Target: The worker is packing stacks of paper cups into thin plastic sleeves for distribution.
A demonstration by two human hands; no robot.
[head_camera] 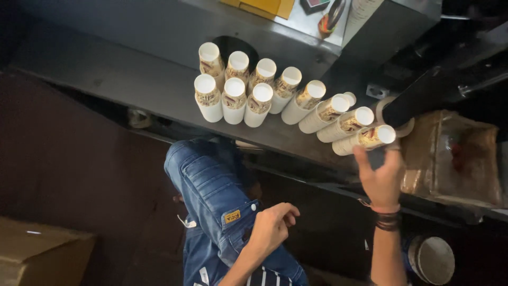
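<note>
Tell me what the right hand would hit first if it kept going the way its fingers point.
The right hand already reaches the nearest stack of paper cups; going on, it likely meets the black tube, though depth is unclear.

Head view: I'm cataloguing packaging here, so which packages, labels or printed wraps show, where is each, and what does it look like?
Paper cup stacks: on the grey metal ledge, white tubes with brown-gold printed bands; the right hand touches the rightmost.
Jeans patch: small yellow rectangle near the left hand.
Plastic-wrapped bundle: far right, brownish, crinkled.
Cardboard box: bottom left, plain brown.
</note>
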